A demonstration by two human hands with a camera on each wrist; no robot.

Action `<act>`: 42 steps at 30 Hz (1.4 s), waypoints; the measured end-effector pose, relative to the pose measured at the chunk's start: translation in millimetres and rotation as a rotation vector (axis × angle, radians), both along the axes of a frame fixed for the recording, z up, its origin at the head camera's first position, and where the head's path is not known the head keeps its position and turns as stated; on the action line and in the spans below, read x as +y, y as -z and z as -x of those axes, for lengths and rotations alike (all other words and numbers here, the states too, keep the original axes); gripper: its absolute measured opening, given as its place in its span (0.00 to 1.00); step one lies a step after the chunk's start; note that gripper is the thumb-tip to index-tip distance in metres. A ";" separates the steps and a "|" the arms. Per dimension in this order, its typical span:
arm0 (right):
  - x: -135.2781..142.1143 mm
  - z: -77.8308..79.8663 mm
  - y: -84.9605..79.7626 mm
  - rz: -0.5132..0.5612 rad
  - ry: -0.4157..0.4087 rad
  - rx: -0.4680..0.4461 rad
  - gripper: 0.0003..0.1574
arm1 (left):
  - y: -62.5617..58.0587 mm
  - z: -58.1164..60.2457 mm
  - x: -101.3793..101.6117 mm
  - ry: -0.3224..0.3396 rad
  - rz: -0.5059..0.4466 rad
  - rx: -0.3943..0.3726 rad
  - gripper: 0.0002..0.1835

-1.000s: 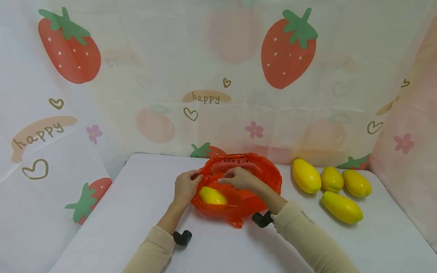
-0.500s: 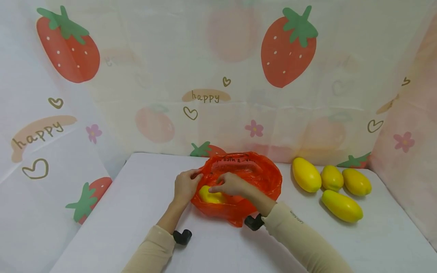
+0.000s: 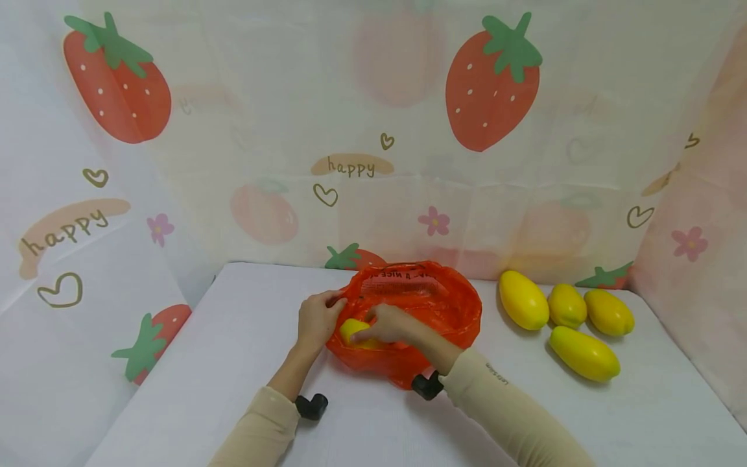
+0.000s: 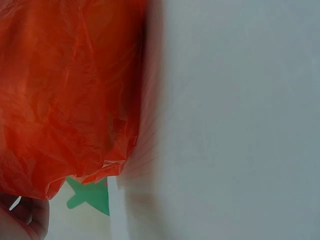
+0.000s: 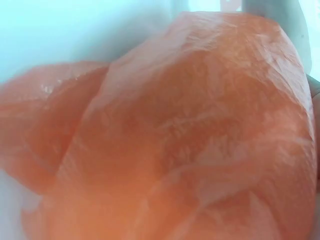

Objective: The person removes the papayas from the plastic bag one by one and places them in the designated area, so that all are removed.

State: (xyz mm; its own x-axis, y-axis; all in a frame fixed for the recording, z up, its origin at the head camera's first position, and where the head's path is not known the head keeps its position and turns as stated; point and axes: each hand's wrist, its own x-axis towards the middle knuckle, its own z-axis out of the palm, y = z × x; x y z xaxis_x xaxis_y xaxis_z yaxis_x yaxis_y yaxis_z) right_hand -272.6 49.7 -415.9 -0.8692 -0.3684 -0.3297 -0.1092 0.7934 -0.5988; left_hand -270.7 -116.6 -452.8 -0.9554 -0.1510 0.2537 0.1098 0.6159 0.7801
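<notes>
An orange-red plastic bag (image 3: pixel 408 360) lies with its mouth spread wide in the head view. At its left rim my left hand (image 3: pixel 318 319) pinches the plastic between thumb and fingers; the left wrist view shows the bag's outer side (image 4: pixel 70 100) hanging from the fingers. My right hand (image 3: pixel 392 324) reaches inside the bag and grips a yellow mango (image 3: pixel 350 329), thumb on the near side. Part of that mango is hidden by the hand. Bag plastic (image 5: pixel 190 140) fills most of the right wrist view, where the hand is nearly out of sight.
Several more yellow mangoes lie right of the bag: a large one (image 3: pixel 524 301), a small one (image 3: pixel 567 306), one at far right (image 3: pixel 609 312) and a long one in front (image 3: pixel 585 354). They rest on a white table (image 3: pixel 233 337), before a strawberry-print curtain (image 3: pixel 397 214).
My right hand has moved down and left inside the bag and taken hold of the mango there. My left hand has stayed at the rim.
</notes>
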 end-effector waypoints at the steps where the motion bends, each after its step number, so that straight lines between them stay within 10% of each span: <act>1: -0.6 -0.2 0.6 -0.004 -0.004 -0.001 0.41 | 0.0 0.2 -0.1 0.000 -0.003 0.000 0.14; 42: -6.9 4.1 3.1 -0.041 -0.027 -0.014 0.32 | -1.0 1.0 -2.5 0.015 -0.011 0.019 0.13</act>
